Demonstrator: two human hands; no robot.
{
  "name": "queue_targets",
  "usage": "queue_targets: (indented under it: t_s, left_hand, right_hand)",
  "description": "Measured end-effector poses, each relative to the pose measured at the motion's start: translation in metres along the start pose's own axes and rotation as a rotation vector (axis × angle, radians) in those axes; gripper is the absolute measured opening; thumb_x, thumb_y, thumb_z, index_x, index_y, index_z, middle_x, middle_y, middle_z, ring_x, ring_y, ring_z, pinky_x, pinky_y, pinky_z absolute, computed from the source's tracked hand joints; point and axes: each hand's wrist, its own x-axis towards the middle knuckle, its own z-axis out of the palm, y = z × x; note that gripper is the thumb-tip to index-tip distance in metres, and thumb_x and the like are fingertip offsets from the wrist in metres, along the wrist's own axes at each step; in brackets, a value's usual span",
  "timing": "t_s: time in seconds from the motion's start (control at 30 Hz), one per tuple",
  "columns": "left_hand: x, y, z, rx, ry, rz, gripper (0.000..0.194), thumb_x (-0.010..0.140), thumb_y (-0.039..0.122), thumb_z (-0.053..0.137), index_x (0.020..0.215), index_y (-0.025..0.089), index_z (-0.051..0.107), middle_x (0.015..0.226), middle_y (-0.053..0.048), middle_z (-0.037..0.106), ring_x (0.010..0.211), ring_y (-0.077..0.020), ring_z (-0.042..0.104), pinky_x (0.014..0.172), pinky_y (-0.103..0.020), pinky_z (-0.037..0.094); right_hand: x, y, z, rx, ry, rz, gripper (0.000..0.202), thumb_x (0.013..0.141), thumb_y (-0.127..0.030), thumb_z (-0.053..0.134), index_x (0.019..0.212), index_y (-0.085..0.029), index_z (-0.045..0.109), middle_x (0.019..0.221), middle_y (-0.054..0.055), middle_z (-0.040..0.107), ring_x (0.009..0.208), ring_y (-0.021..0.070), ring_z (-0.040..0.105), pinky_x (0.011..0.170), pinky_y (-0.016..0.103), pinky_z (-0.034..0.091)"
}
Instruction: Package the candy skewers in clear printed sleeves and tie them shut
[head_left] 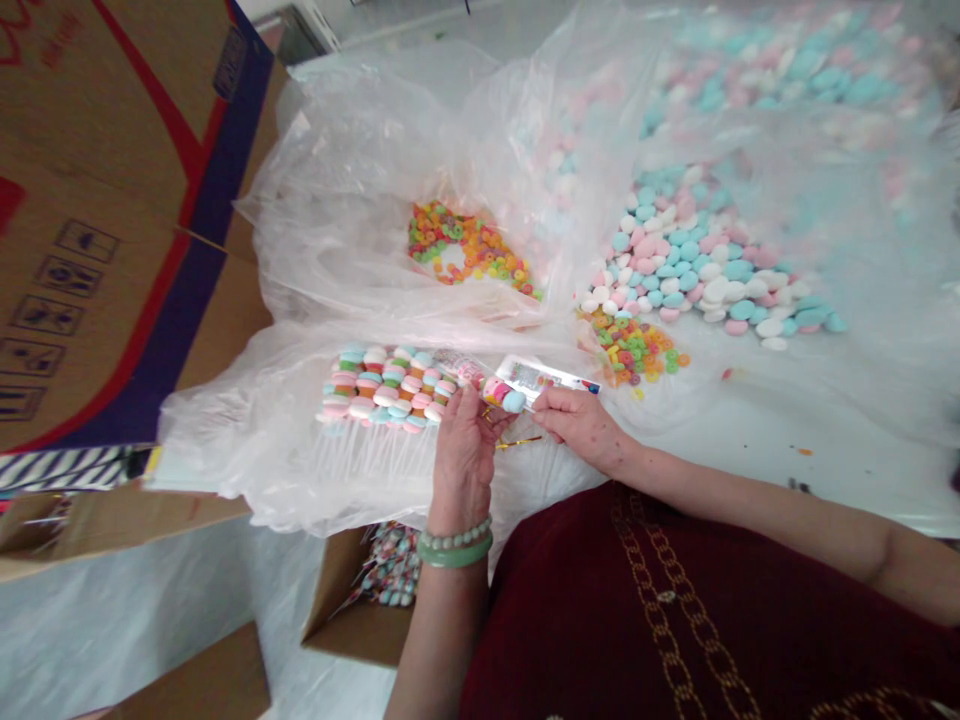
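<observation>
My left hand (pixel 469 435), with a bead bracelet and green bangle at the wrist, pinches a candy skewer (pixel 496 391) near its wrapper. My right hand (pixel 574 415) has its fingers closed on the stick end of that skewer, beside a blue candy. Gold twist ties (pixel 519 442) lie just below and between the hands. Behind them is a flat printed packet (pixel 544 376). To the left, several finished candy skewers (pixel 390 385) lie side by side on the plastic sheet, their white sticks pointing toward me.
Ring candies (pixel 472 245) lie in plastic at the middle back, with more ring candies (pixel 637 345) nearer right. Pink, white and blue candies (pixel 690 260) are heaped at right. A large carton (pixel 97 200) stands left; an open box (pixel 367 625) of skewers is below the table edge.
</observation>
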Motion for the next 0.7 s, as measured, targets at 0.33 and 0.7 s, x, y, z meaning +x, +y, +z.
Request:
queue_targets:
  t_s: [0.33, 0.7]
  left_hand:
    - [-0.006, -0.005, 0.002, 0.324, 0.033, 0.035, 0.038, 0.074, 0.051, 0.066, 0.079, 0.014, 0.064, 0.066, -0.003, 0.064, 0.054, -0.0147, 0.059, 0.053, -0.025, 0.048]
    - [-0.001, 0.001, -0.005, 0.543, 0.026, 0.242, 0.035, 0.079, 0.036, 0.065, 0.054, 0.016, 0.051, 0.044, 0.004, 0.044, 0.042, -0.0077, 0.037, 0.042, -0.02, 0.029]
  right_hand:
    - [0.003, 0.004, 0.0, -0.296, 0.057, -0.048, 0.021, 0.082, -0.021, 0.051, 0.062, -0.017, 0.052, 0.058, -0.003, 0.052, 0.06, 0.0121, 0.048, 0.058, 0.023, 0.031]
    - [-0.012, 0.007, 0.003, -1.086, 0.09, -0.408, 0.02, 0.089, -0.011, 0.041, 0.085, -0.015, 0.061, 0.072, 0.006, 0.064, 0.062, 0.0165, 0.056, 0.051, 0.03, 0.019]
